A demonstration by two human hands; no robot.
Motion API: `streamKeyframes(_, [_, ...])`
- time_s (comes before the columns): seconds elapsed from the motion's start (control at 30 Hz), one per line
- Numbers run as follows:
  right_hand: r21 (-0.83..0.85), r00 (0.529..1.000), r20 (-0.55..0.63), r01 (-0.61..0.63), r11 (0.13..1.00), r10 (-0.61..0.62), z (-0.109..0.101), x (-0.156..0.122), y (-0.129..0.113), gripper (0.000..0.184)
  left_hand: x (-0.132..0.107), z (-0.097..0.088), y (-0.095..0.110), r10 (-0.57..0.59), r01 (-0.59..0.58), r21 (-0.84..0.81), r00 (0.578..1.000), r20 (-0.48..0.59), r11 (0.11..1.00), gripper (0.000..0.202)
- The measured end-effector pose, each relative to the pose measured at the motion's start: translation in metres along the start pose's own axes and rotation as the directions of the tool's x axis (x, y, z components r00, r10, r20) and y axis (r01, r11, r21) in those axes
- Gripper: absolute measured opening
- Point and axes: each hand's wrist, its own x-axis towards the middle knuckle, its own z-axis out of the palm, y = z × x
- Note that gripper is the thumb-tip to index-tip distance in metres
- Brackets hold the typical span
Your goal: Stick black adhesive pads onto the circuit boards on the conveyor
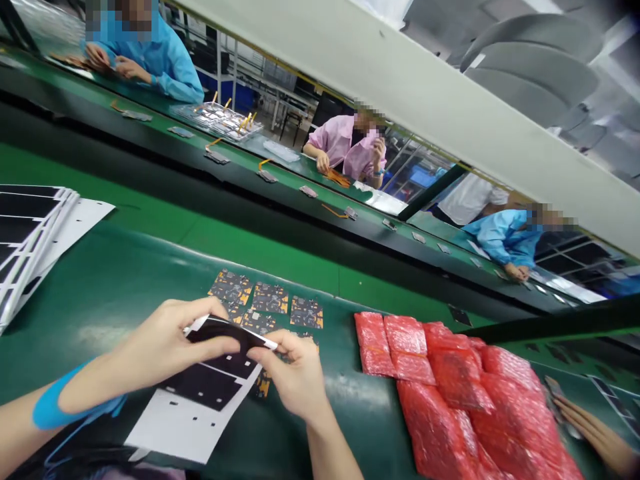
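Left hand (167, 337): pinches curled edge of white liner sheet with black rectangular pads (200, 393).
Right hand (293, 377): pinches same sheet, just beside left.
Sheet: between hands.
Beyond hands: flat black-and-gold circuit panels (270, 298).

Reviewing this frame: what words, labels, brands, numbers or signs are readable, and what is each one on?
Nothing here can be read: the black-and-white sheet in the left hand and right hand shows no legible print, any markings on the circuit boards are too small to read, and the red plastic packs show no legible text.
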Motion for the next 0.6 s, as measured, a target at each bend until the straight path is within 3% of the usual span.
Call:
streamKeyframes(0.07, [-0.035,1.000,-0.005,0.005,0.999,-0.005,-0.010,0.002,0.000,0.026,0.007,0.005,0.003,-0.111,0.125,-0.175,0.990,0.089,0.977,0.047])
streamKeyframes(0.13, [-0.131,0.999,-0.019,0.039,0.991,-0.042,-0.020,0.003,0.002,0.031,0.013,0.011,0.007,-0.263,0.315,-0.312,0.944,0.199,0.896,0.061])
streamKeyframes(0.2, [-0.253,0.998,0.013,0.069,0.965,-0.068,-0.030,0.003,0.003,0.035,0.018,0.016,0.010,-0.361,0.457,-0.374,0.883,0.301,0.807,0.059])
streamKeyframes(0.23, [-0.309,0.996,0.044,0.088,0.947,-0.078,-0.034,0.003,0.002,0.034,0.019,0.018,0.011,-0.364,0.471,-0.367,0.873,0.324,0.802,0.054])
streamKeyframes(0.3, [-0.384,0.985,0.109,0.166,0.908,-0.134,-0.040,0.006,-0.003,0.021,0.021,0.022,0.013,-0.288,0.366,-0.294,0.917,0.274,0.883,0.045])
streamKeyframes(0.37, [-0.423,0.957,0.148,0.288,0.859,-0.248,-0.043,0.012,-0.011,0.028,0.023,0.026,0.014,-0.152,0.189,-0.167,0.965,0.216,0.968,0.041])
streamKeyframes(0.43, [-0.462,0.916,0.189,0.401,0.791,-0.354,-0.041,0.018,-0.018,0.029,0.025,0.030,0.016,-0.059,0.079,-0.086,0.975,0.213,0.993,0.039])
streamKeyframes(0.53, [-0.568,0.869,0.212,0.481,0.667,-0.446,-0.035,0.022,-0.018,0.022,0.030,0.034,0.017,-0.042,0.068,-0.098,0.969,0.245,0.993,0.037])
streamKeyframes(0.6, [-0.651,0.859,0.172,0.467,0.598,-0.483,-0.029,0.021,-0.011,0.024,0.031,0.035,0.012,-0.012,0.039,-0.117,0.973,0.229,0.992,0.042])
